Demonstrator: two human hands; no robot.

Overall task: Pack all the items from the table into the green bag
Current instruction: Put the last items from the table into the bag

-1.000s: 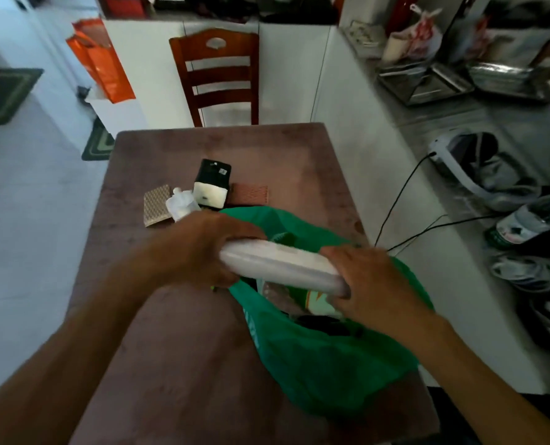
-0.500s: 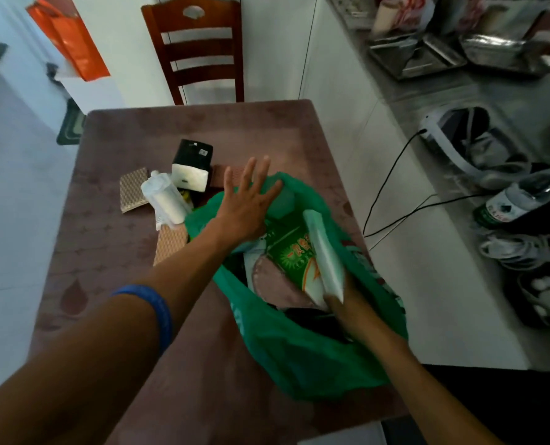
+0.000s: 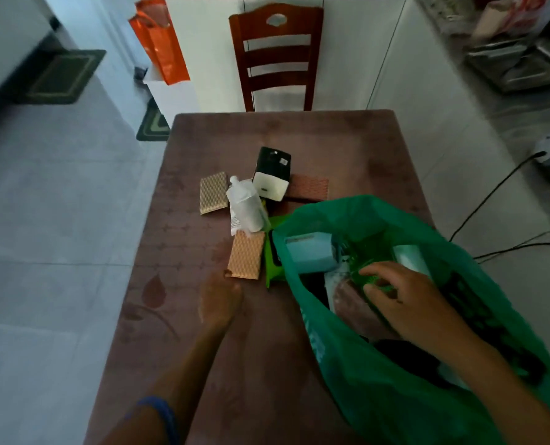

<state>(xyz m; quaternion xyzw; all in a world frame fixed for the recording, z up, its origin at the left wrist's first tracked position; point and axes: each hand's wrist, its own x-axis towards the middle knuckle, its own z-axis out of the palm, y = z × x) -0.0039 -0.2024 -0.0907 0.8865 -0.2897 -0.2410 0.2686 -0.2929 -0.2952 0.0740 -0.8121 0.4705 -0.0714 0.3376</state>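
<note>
The green bag [image 3: 395, 396] lies open on the right of the table [image 3: 267, 364]. Inside it show a light blue box [image 3: 309, 253], a white pack [image 3: 410, 258] and a shiny green packet [image 3: 363, 255]. My right hand [image 3: 408, 297] is inside the bag's mouth, its fingers curled onto the green packet. My left hand [image 3: 220, 300], blurred, reaches the near corner of an orange wafer pack [image 3: 246, 258] on the table. Behind it lie a wrapped white bottle [image 3: 246, 203], a beige wafer pack [image 3: 213, 192], a black-and-white box [image 3: 272, 178] and a reddish wafer pack [image 3: 307, 187].
A flat green pack [image 3: 272, 268] lies half under the bag's left edge. A wooden chair [image 3: 276, 56] stands at the table's far end, with an orange bag [image 3: 161, 40] to its left. Black cables [image 3: 492, 200] run along the floor on the right.
My left hand left the bag's rim and came down to the orange wafer pack. My right hand let the white pack drop into the bag and now grips the green packet.
</note>
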